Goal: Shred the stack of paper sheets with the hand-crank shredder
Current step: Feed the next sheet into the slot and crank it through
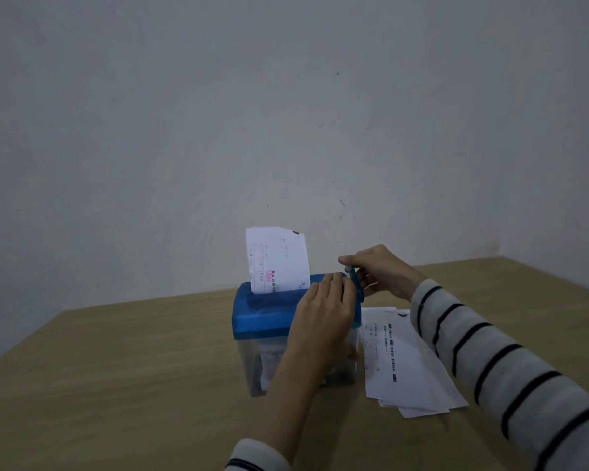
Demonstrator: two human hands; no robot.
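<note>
Cranking one sheet through the shredder

My left hand (323, 311) lies flat on the shredder (272, 321), steadying it — my right hand (378, 273) pinches the crank (353, 278); sheet (276, 260) upright beyond, stack (405, 362) under my right forearm.

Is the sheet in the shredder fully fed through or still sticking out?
Still sticking out. Most of the sheet stands upright above the slot in the blue shredder lid; only its bottom edge is inside.

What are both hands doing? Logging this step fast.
Left hand: open, pressing the shredder lid.
Right hand: gripping the crank handle.
</note>
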